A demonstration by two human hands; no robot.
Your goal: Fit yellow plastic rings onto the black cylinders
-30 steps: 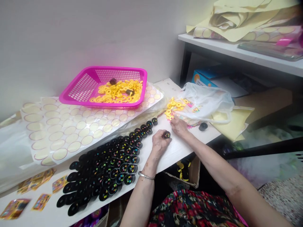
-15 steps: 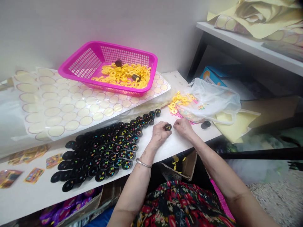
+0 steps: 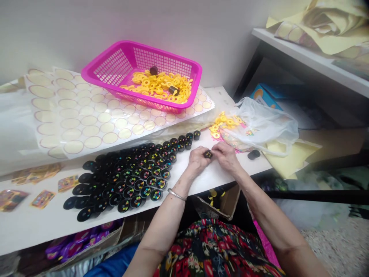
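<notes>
My left hand [image 3: 198,159] is closed around a small round black cup [image 3: 208,154] with bright specks inside, held just over the white table. Close against its right side, my right hand [image 3: 226,154] has its fingers pinched at the cup's rim; whatever is between them is too small to make out. Many similar black cups [image 3: 135,181] holding coloured bits stand in packed rows to the left. Beyond my right hand lie yellow rings [image 3: 223,122] and a clear plastic bag [image 3: 259,125] with small coloured pieces. A lone black cup [image 3: 253,154] is to the right.
A pink basket [image 3: 99,61] of yellow rings stands at the back on sheets of round stickers [image 3: 92,130]. Picture cards [image 3: 42,198] lie at the left. An open carton [image 3: 230,207] sits below the table edge. A shelf [image 3: 305,54] juts in at upper right.
My right hand has moved left to meet the black cup in my left hand, its fingers now at the rim. The whole view has shifted slightly.
</notes>
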